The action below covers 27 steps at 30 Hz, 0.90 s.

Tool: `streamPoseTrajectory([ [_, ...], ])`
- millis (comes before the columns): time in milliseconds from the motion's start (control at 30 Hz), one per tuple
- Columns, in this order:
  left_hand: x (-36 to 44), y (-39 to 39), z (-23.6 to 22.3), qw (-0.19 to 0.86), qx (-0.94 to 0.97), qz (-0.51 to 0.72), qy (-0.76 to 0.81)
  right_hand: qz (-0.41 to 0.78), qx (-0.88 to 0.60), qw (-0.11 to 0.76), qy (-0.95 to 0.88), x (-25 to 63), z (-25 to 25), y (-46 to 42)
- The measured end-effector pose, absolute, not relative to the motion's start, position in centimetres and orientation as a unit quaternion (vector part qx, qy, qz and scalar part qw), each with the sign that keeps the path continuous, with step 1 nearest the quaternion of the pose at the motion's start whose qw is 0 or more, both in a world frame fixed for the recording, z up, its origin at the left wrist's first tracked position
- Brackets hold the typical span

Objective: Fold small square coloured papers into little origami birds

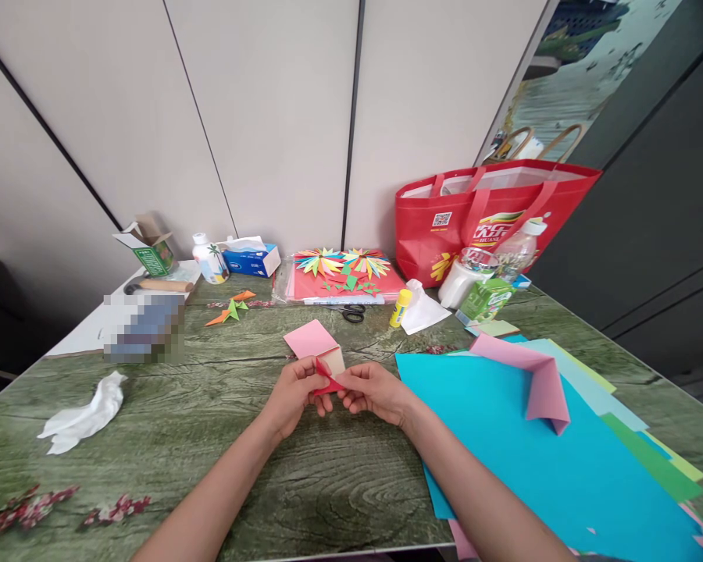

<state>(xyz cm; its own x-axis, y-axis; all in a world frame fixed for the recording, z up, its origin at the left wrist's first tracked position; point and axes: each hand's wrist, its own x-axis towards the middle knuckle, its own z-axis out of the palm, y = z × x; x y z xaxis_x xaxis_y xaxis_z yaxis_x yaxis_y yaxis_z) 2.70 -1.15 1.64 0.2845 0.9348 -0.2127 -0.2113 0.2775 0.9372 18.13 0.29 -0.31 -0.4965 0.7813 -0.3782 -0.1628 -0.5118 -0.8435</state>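
Between my hands is a small piece of red paper point(326, 382), partly folded. My left hand point(296, 394) pinches its left side, and my right hand point(372, 392) pinches its right side with thumb and fingers. Just beyond them lie a pink paper square point(310, 339) and a cream paper piece point(333, 360) on the table. Black-handled scissors point(353, 313) rest farther back. A yellow glue stick point(401, 307) stands to their right, beside a crumpled white tissue point(423, 309). My fingers hide part of the red paper.
Large coloured sheets point(504, 437) cover the right side, with a folded pink strip point(533, 367) on top. Behind stand a red bag point(433, 226), a tissue box point(251, 260) and a bottle point(210, 259). Folded paper stars point(322, 263) lie at the back; a tissue point(85, 414) lies left.
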Motion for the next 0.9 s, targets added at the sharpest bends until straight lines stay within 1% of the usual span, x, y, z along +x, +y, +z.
streamPoseTrajectory([
  [233,2.74,-1.13,1.66,0.655,0.441,0.438,0.43,0.748,-0.379,0.343,-0.423,17.51,-0.75,0.11],
  [467,2.88,-1.03,1.52,0.629,0.45,0.474,0.422,0.692,-0.405,0.412,-0.433,17.1,-0.37,0.06],
  [700,2.7,-1.08,1.41,0.613,0.482,0.466,0.419,0.741,-0.386,0.375,-0.401,17.43,-0.44,0.11],
  [900,2.87,-1.23,1.79,0.615,0.495,0.446,0.421,0.754,-0.383,0.359,-0.396,17.4,-0.84,0.11],
])
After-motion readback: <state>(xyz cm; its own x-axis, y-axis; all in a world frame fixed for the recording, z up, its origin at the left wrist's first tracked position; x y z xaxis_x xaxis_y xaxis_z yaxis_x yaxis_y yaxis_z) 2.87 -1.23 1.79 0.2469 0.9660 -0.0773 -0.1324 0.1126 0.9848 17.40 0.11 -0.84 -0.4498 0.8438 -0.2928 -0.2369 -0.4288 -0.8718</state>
